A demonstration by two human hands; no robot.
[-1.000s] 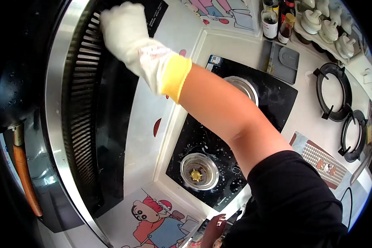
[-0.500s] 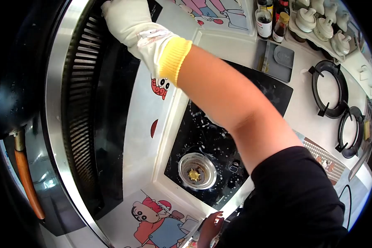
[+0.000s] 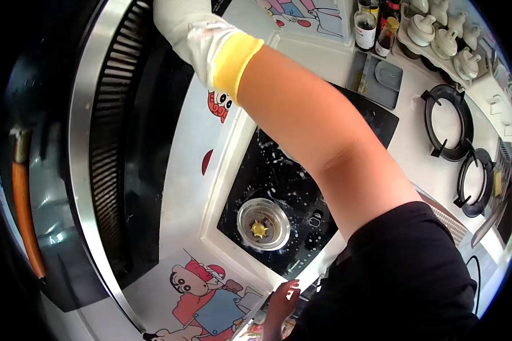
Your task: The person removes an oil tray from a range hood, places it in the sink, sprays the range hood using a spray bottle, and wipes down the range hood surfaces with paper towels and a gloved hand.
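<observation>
Range hood [image 3: 125, 148]: a black, slotted extractor panel with a chrome rim, running down the left half of the head view. The right hand [image 3: 185, 20], in a white glove with a yellow cuff [image 3: 233, 63], is raised against the upper end of the hood. Its fingers pass out of the top edge of the picture, so their spread and anything they hold cannot be told.

The left hand [image 3: 280, 304] is bare and sits at the bottom edge of the view, fingers loosely spread and holding nothing, just beside the front edge of the cooktop [image 3: 290, 193].

Count, working outward from the gloved hand:
- One black glass cooktop, below the right forearm, speckled with white droplets.
- One burner [image 3: 262, 224] in full view, with a brass centre, between the two hands. A second position is covered by the arm.
- Two black pan supports [image 3: 445, 122] lifted off and lying on the counter [image 3: 415, 153], well to the right of both hands.
- Three bottles [image 3: 375, 25] at the top, right of the glove.
- Several white lidded jars [image 3: 444, 34] on a shelf beyond the bottles.
- One orange handle [image 3: 23, 210] at the far left edge.

Surface and room: a pale kitchen counter; the wall behind the cooktop carries cartoon-figure stickers [image 3: 202, 295]. A grey tray [image 3: 378, 77] lies beside the bottles.
</observation>
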